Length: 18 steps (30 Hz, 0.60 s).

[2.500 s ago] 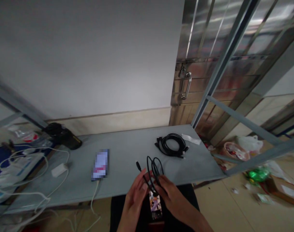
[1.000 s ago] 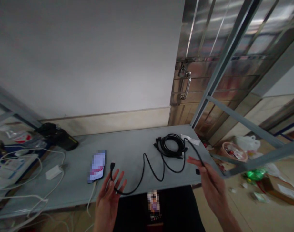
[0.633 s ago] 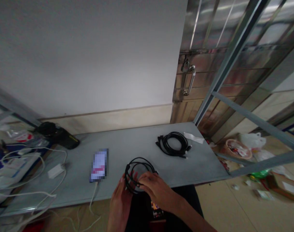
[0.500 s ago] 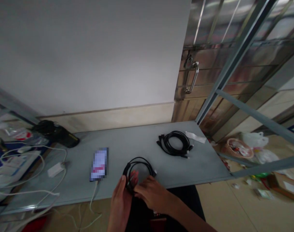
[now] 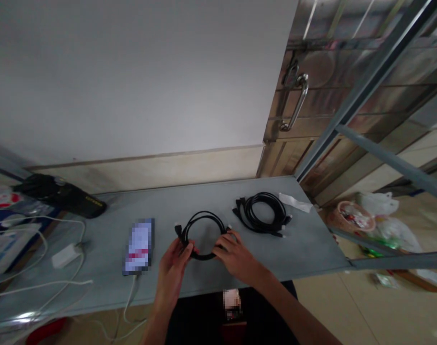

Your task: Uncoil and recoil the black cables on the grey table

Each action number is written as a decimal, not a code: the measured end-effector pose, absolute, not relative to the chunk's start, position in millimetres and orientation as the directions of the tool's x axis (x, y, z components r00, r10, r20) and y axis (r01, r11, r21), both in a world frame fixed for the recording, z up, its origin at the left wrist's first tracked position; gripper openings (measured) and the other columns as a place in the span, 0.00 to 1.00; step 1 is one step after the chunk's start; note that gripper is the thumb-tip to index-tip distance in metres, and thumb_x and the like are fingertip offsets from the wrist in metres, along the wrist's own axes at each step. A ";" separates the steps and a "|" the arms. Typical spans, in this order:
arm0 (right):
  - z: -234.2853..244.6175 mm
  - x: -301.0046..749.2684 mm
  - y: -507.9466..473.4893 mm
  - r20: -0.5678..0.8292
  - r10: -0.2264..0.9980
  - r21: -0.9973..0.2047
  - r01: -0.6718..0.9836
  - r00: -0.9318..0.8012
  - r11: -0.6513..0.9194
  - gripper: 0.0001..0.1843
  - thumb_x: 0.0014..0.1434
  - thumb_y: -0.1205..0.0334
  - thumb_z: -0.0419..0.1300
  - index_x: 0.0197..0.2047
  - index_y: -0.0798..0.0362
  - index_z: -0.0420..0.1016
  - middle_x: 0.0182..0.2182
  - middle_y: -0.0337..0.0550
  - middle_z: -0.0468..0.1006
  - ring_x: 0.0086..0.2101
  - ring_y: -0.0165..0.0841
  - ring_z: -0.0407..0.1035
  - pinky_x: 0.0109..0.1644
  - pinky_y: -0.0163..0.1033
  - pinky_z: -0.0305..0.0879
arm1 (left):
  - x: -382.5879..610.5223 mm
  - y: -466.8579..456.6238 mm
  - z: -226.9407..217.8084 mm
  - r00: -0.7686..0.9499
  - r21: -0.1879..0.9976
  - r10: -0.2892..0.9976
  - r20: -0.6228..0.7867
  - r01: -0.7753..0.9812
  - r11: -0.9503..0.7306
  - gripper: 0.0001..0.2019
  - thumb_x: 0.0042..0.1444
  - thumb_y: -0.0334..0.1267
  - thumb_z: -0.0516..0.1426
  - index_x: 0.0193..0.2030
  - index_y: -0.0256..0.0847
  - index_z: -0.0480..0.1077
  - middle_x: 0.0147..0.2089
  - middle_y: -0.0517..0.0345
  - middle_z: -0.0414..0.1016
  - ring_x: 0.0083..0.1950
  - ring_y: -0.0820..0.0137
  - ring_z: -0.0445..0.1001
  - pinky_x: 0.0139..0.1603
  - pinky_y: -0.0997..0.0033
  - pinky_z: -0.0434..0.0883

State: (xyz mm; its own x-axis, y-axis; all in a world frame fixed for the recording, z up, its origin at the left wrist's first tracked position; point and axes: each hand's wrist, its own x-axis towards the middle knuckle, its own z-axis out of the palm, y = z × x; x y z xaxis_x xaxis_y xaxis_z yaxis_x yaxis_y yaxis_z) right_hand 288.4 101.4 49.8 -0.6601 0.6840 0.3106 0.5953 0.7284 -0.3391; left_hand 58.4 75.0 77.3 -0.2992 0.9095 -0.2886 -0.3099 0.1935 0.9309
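on the grey table (image 5: 204, 196), near its front edge, a black cable coil (image 5: 203, 257) lies as a round loop between both hands. the left hand (image 5: 173, 266) pinches the coil's left side, just below where a plug end sticks out, with its fingers closed narrowly on the strands. the right hand (image 5: 236, 254) is spread wider, its fingertips resting on the coil's right side, where a second plug end shows. the step in hand looks like settling the wound loop flat on the table, and it seems nearly done, since the loop is already round and appears to rest on the surface. letting go would call for a light, even release on both sides so the turns don't spring apart or slide. counted: two black coils - the held one and a second coil (image 5: 263, 213) lying apart to the right, untouched. one phone (image 5: 138, 245) lies just left of the left hand with a white lead at its near end, and one white charger block (image 5: 63, 255) sits further left among loose white leads. one white strip (image 5: 295, 202) lies beside the far coil.
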 end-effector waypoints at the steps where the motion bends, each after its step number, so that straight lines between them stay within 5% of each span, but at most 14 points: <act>1: 45.9 289.0 105.6 0.317 0.695 -0.341 0.606 -0.646 0.719 0.08 0.76 0.68 0.65 0.55 0.48 0.81 0.50 0.45 0.79 0.58 0.41 0.72 0.76 0.57 0.61 | 56.7 80.1 74.2 -0.295 0.939 0.913 -0.283 -0.277 0.202 0.29 0.46 0.50 0.81 0.52 0.40 0.83 0.48 0.54 0.87 0.42 0.64 0.86 0.51 0.64 0.84; 9: 28.9 279.9 112.4 0.398 0.764 -0.423 0.638 -0.507 0.643 0.22 0.69 0.77 0.66 0.61 0.47 0.82 0.59 0.49 0.78 0.60 0.43 0.73 0.71 0.51 0.72 | 28.1 99.1 51.4 -0.304 0.959 0.923 -0.235 0.085 0.271 0.38 0.53 0.58 0.74 0.66 0.41 0.76 0.57 0.44 0.88 0.59 0.49 0.87 0.63 0.48 0.83; 13: 35.1 301.4 104.3 0.448 0.796 -0.469 0.651 -0.408 0.597 0.23 0.75 0.71 0.61 0.70 0.47 0.75 0.64 0.53 0.76 0.65 0.45 0.73 0.71 0.55 0.75 | 18.8 88.1 46.9 -0.331 0.942 0.939 -0.093 0.277 0.191 0.35 0.56 0.63 0.70 0.63 0.43 0.78 0.59 0.44 0.87 0.62 0.48 0.86 0.64 0.46 0.83; 18: 33.3 371.9 101.3 0.518 0.818 -0.364 0.802 -0.249 0.475 0.26 0.80 0.62 0.57 0.77 0.46 0.68 0.72 0.55 0.73 0.72 0.50 0.67 0.76 0.65 0.67 | 8.8 56.0 40.1 -0.361 0.894 0.931 0.056 0.434 0.115 0.30 0.62 0.67 0.65 0.58 0.45 0.80 0.61 0.45 0.85 0.59 0.49 0.86 0.60 0.47 0.85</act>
